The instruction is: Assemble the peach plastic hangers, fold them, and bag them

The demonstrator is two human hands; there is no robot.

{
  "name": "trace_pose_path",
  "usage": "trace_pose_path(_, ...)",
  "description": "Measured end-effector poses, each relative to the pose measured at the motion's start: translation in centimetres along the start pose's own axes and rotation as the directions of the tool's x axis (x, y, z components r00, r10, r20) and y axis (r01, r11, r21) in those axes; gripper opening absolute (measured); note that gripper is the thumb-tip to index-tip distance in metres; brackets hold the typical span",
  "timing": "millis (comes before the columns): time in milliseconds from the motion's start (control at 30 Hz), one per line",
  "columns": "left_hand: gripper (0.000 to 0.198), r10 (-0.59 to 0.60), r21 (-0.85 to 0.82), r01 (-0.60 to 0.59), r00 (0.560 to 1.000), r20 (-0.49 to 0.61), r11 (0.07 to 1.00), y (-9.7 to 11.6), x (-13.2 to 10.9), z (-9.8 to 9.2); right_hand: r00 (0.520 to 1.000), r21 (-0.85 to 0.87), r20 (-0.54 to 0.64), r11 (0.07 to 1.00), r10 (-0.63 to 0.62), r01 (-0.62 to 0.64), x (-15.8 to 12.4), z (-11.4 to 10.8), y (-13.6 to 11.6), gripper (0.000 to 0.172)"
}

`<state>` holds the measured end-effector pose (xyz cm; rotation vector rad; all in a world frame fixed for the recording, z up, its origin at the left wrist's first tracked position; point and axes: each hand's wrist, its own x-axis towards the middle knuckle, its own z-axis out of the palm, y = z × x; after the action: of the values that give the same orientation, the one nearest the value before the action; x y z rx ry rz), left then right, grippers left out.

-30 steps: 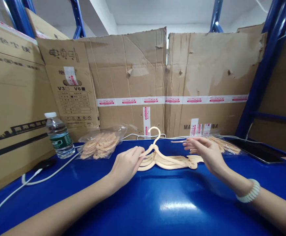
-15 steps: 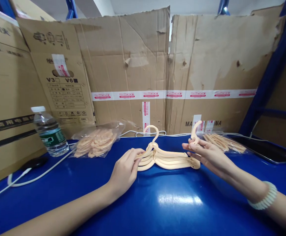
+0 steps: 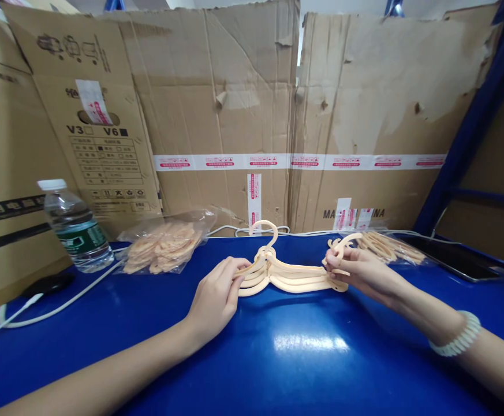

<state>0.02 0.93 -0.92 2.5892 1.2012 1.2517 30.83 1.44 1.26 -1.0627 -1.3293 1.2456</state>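
Note:
A stack of several cream plastic hangers (image 3: 295, 278) lies on the blue table (image 3: 252, 358), hooks pointing up at the back. My left hand (image 3: 217, 297) is closed, its fingertips gripping the left ends of the stack. My right hand (image 3: 358, 271) is closed round a single cream hanger piece (image 3: 344, 245) with its hook pointing right, held just above the right end of the stack. A white bead bracelet sits on my right wrist.
A clear bag of cream parts (image 3: 163, 245) and a water bottle (image 3: 76, 228) stand at the left. A white cable (image 3: 56, 309) runs along the left side. More hangers in a bag (image 3: 390, 245) and a dark tablet (image 3: 455, 257) lie at the right. Cardboard boxes (image 3: 234, 115) wall the back.
My right hand picked a hanger piece from the right pile, raised it hook up, then tilted it down toward the stack. My left hand stayed on the stack. The camera tilted down slightly.

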Motion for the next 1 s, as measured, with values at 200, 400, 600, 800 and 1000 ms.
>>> trace_pose_path(200,0.021,0.007,-0.018,-0.007,1.000,-0.005,1.000,0.17,-0.02,-0.15,0.980,0.123,0.081,0.974,0.182,-0.191,-0.10,0.18,-0.63,0.027)
trace_pose_path(400,0.019,0.029,-0.010,-0.030,0.999,-0.013,1.000,0.13,-0.09,-0.11,0.946,0.144,0.161,0.942,0.281,-0.305,-0.37,0.26,-1.02,0.022)
trace_pose_path(600,0.020,0.049,-0.007,-0.049,0.999,-0.015,0.999,0.30,-0.11,-0.17,0.940,0.145,0.200,0.941,0.275,-0.306,-0.26,0.07,-0.96,0.025)
trace_pose_path(800,0.021,0.083,0.013,-0.083,0.996,-0.017,0.997,0.36,-0.07,-0.10,0.969,0.124,0.145,0.969,0.198,-0.216,-0.28,0.15,-0.61,0.033)
trace_pose_path(1000,0.022,0.091,0.019,-0.090,0.996,-0.015,0.996,0.30,-0.16,-0.03,0.998,0.027,0.050,0.999,0.034,-0.035,-0.49,0.96,-0.32,0.045)
